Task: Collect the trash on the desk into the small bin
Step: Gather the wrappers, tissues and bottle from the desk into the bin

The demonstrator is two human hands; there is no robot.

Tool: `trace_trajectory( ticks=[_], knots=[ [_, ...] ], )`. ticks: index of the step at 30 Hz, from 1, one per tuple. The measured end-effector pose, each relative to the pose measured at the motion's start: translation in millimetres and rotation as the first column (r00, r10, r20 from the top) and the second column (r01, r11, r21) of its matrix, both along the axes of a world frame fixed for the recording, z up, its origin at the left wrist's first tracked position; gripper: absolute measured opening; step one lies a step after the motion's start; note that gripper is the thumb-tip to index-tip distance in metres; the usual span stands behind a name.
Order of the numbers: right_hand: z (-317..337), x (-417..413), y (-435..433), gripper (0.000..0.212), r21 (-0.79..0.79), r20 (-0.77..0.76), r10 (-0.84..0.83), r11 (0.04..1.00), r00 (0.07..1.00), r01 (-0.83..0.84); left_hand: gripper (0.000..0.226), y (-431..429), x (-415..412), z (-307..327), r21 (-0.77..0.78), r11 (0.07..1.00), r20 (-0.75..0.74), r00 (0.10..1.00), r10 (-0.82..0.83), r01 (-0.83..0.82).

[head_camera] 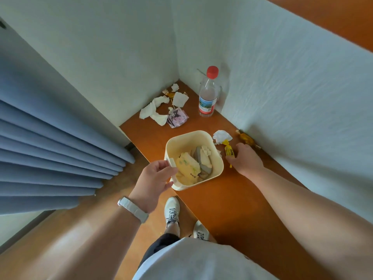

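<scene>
A small cream bin [219, 168] stands on the orange desk [238, 199], with several wrappers and tissues inside. My left hand [154, 178] grips its near-left rim. Right of the bin, my right hand [245, 160] rests on the desk with its fingers closed on a yellow wrapper [228, 151]. A crumpled white tissue [222, 136] lies just beyond it. An amber candy wrapper [245, 137] lies against the right wall. At the far corner lie white tissues [155, 111], a purple cartoon packet [177, 117] and small scraps [175, 87].
A plastic bottle with a red cap [207, 93] stands upright near the far right corner. White walls close the desk on the far and right sides. Blue curtains [50, 148] hang at the left. The wooden floor and my shoes [172, 215] lie below the desk edge.
</scene>
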State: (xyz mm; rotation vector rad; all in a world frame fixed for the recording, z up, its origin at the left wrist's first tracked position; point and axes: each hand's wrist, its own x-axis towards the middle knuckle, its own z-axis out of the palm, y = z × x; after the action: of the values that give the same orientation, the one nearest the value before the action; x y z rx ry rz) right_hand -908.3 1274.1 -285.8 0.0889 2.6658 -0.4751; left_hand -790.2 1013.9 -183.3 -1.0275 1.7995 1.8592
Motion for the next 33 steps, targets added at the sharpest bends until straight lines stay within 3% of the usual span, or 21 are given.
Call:
trace_trajectory(
  ticks=[5, 13, 19, 27, 33],
  knots=[
    [-9.9, -2.6, -12.3, 0.014, 0.013, 0.025, 0.003, 1.0, 1.0, -0.003, 0.014, -9.5, -5.4, 3.0, -0.002, 1.0, 0.002, 1.0, 0.015, -0.015],
    [0.1, 3.3, 1.5, 0.003, -0.042, -0.014, -0.037, 0.998, 0.999, 0.036, 0.014, -8.8, -19.0, 6.4, -0.016, 1.0, -0.004, 1.0, -0.011, 0.011],
    [19.6, 4.9, 13.4, 0.014, -0.072, -0.106, -0.057, 0.996, 0.993, 0.049, 0.015, -0.6, -25.2, 12.5, -0.02, 0.999, -0.013, 0.999, -0.035, 0.035],
    [-6.2, 11.0, 3.0, 0.027, 0.035, 0.025, -0.068, 0.997, 0.997, 0.067, 0.014, 0.1, -19.9, 22.3, -0.037, 0.998, 0.001, 0.999, -0.041, 0.041],
    [-16.3, 9.0, -0.5, 0.008, 0.011, 0.022, -0.129, 0.992, 0.991, 0.128, 0.019, -14.0, -12.8, 23.3, -0.068, 0.997, -0.015, 1.0, -0.022, 0.021]
  ],
)
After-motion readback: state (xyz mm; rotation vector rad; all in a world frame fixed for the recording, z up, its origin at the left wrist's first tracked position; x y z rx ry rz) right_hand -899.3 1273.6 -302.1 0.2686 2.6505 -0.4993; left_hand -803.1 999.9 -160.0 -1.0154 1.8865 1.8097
